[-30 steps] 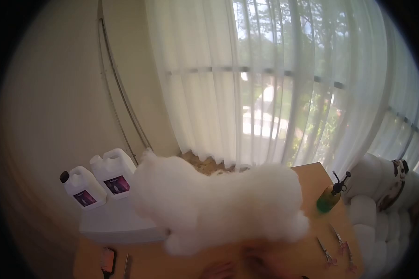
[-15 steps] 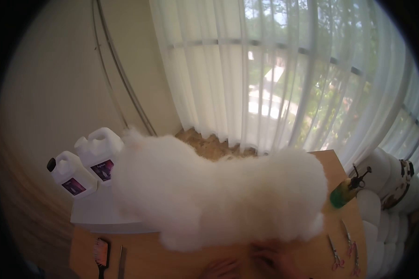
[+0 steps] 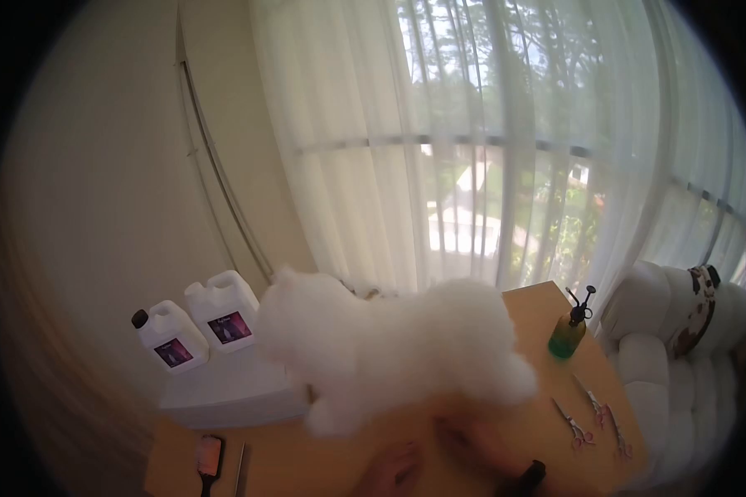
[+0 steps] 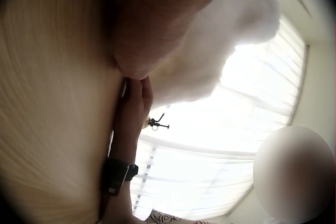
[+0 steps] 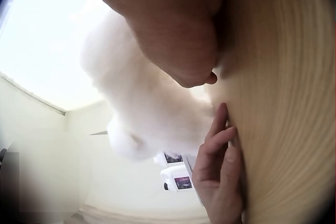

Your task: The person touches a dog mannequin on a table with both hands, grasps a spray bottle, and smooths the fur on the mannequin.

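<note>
1. The left hand (image 3: 396,472) lies flat on the wooden table (image 3: 547,311), fingers straight and loosely spread, palm down; it holds nothing. From the right wrist view its fingertips point toward the dog's underside, close to the fur, though I cannot tell if they touch it.
2. The right hand (image 3: 464,439) sits just beside the left, a dark watch (image 3: 530,478) on its wrist. It reaches forward along the tabletop under the dog's rear; it is blurred, and I cannot tell how far its fingers are spread or whether they grip any fur.
3. The fluffy white dog (image 3: 389,352) stands on the table directly beyond both hands, head toward the left, rump toward the right, its belly fur hanging over the fingertips.
4. To the right of the right hand lie grooming scissors (image 3: 574,429) with pink handles, flat on the wood, well apart from the hand.
5. Farther back on the right stands a green spray bottle (image 3: 567,331), upright near the table edge.
6. At the left front lies a brush (image 3: 210,460).
7. Behind the dog's head, two white jugs (image 3: 199,327) with purple labels stand on a low white surface.
</note>
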Available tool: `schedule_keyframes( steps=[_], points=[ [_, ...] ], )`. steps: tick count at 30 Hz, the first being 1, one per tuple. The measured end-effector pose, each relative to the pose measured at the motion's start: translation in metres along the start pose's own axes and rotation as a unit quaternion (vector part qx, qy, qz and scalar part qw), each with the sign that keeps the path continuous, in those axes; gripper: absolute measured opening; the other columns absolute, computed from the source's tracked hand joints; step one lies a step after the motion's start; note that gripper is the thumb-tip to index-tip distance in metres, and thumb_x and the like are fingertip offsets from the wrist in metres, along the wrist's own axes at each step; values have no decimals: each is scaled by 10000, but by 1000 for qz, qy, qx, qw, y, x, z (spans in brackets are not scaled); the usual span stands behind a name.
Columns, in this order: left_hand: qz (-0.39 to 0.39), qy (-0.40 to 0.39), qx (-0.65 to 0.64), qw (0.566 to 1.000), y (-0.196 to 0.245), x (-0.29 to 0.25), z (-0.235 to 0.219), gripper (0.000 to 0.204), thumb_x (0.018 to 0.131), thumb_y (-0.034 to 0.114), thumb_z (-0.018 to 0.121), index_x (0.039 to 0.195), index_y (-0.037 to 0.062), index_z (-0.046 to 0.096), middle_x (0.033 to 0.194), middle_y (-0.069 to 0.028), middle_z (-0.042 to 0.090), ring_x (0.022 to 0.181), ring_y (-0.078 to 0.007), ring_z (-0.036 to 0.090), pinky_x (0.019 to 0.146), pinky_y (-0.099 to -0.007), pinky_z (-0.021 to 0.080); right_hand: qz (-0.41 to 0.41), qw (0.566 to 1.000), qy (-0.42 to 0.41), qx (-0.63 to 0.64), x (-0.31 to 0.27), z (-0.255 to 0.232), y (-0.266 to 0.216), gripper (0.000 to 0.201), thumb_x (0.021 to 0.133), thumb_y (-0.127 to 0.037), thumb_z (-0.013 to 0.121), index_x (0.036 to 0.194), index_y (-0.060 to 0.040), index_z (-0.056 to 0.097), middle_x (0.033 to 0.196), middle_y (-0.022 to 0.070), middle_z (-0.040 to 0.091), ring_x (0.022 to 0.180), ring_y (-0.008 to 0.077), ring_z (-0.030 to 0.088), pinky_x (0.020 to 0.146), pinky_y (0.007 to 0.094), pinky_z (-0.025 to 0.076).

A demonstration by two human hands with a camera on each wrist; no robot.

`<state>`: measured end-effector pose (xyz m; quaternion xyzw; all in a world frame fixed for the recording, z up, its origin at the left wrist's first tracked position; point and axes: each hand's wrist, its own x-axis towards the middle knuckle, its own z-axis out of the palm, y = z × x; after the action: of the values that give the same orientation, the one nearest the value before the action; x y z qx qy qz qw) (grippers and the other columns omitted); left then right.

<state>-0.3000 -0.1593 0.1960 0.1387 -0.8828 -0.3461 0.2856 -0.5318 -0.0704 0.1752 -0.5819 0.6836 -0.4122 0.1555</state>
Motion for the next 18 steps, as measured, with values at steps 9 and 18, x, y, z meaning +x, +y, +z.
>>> schedule_keyframes(
  steps=[9, 18],
  points=[
    [22, -28, 46, 998, -32, -5, 8, 198, 1013, 161, 688, 1135, 16, 742, 1411, -203, 673, 1354, -386, 599, 1137, -455, 470, -86, 993, -6, -79, -16, 11, 2, 275, 1024, -139, 620, 1271, -23, 656, 1518, 205, 581, 1321, 410, 601, 1091, 466, 509],
    [-80, 51, -82, 992, -45, -5, 6, 202, 1023, 148, 687, 1136, -9, 747, 1107, -161, 795, 1041, -257, 763, 942, -342, 567, -93, 984, -39, -147, -20, 3, -17, 336, 1045, -168, 587, 1351, -32, 612, 1503, 191, 593, 1314, 406, 602, 1079, 465, 510]
  ],
)
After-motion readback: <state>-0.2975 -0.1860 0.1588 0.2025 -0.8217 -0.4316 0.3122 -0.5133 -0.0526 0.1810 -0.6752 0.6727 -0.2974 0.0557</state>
